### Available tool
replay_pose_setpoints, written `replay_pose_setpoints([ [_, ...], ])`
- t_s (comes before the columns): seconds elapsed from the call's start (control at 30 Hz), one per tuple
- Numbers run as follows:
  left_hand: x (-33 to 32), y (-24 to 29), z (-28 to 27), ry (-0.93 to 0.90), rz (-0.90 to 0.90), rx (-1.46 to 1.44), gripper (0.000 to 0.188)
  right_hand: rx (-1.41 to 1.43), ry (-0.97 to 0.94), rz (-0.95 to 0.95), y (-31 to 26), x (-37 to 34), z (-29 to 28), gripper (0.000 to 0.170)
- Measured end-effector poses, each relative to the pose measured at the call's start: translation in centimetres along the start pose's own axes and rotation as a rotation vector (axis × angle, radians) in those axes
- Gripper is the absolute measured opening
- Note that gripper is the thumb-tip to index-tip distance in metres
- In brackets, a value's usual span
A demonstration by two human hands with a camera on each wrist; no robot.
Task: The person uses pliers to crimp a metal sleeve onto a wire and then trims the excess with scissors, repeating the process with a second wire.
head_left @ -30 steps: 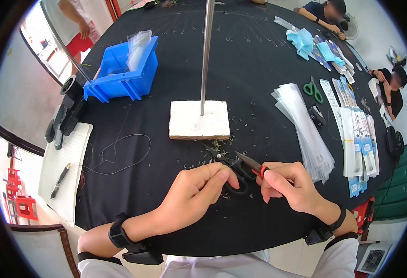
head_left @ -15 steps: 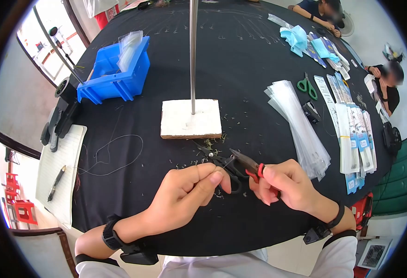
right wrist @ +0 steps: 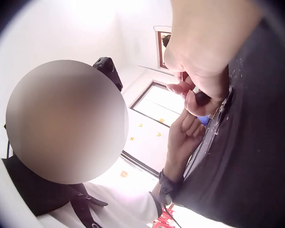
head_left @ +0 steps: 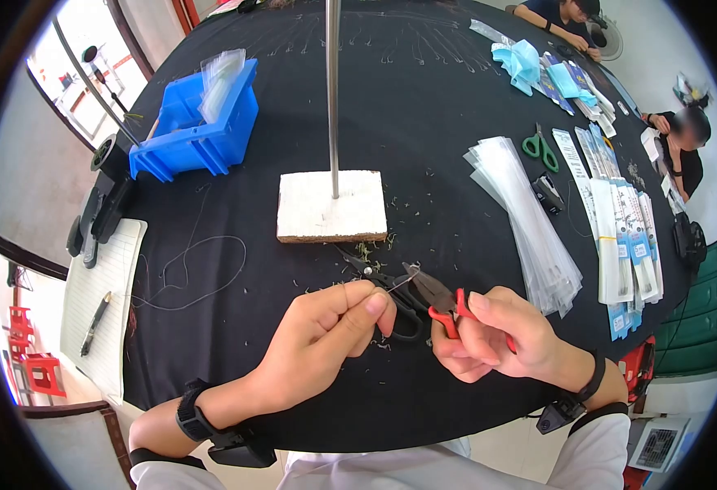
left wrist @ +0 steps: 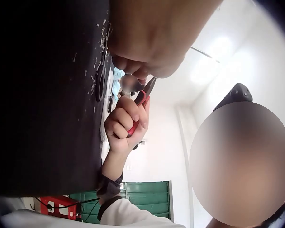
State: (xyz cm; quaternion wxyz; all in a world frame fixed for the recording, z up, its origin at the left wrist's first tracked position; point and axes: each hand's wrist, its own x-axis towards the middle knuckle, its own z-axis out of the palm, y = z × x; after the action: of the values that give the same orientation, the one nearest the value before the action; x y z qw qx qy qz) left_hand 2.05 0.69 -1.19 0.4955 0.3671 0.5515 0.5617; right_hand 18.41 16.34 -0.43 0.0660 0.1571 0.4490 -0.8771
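Note:
My left hand [head_left: 321, 335] pinches a thin, shiny strand [head_left: 401, 282] between thumb and curled forefinger. Red-handled pliers [head_left: 433, 291] are gripped in my right hand [head_left: 505, 335], fingers around the handles. Their tips point up and left, right at the strand's end, a short way from the left fingertips. In the left wrist view the pliers [left wrist: 142, 98] stand upright in the right fist. Black scissors [head_left: 408, 321] lie on the cloth beneath both hands, partly hidden by the left one.
A white block [head_left: 309, 204] with an upright metal rod [head_left: 333, 106] stands ahead. At left are a blue bin [head_left: 211, 139], a notebook [head_left: 89, 318] with a pen, and a looped line [head_left: 211, 238]. Clear sleeves [head_left: 530, 229], green scissors [head_left: 540, 149] and packets [head_left: 624, 237] lie right.
The right hand has shifted its hold on the pliers, with more of the red handles showing now. The pliers' tips have come closer to the left fingers. The head view has swung slightly.

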Motion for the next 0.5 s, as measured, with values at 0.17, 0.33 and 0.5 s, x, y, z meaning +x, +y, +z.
replay_pose_setpoints([
  [0.17,-0.1,-0.1,0.0,0.009,0.018,0.002,0.031,-0.025,-0.028,-0.014,-0.2,-0.1,0.2,0.064],
  [0.33,0.1,0.2,-0.2,-0.004,-0.002,0.004,0.033,-0.068,-0.012,-0.042,-0.1,0.1,-0.8,0.058],
  [0.5,0.1,0.1,-0.1,-0.07,-0.032,-0.138,0.038,-0.17,-0.034,-0.052,-0.1,0.1,-1.0,0.056],
])
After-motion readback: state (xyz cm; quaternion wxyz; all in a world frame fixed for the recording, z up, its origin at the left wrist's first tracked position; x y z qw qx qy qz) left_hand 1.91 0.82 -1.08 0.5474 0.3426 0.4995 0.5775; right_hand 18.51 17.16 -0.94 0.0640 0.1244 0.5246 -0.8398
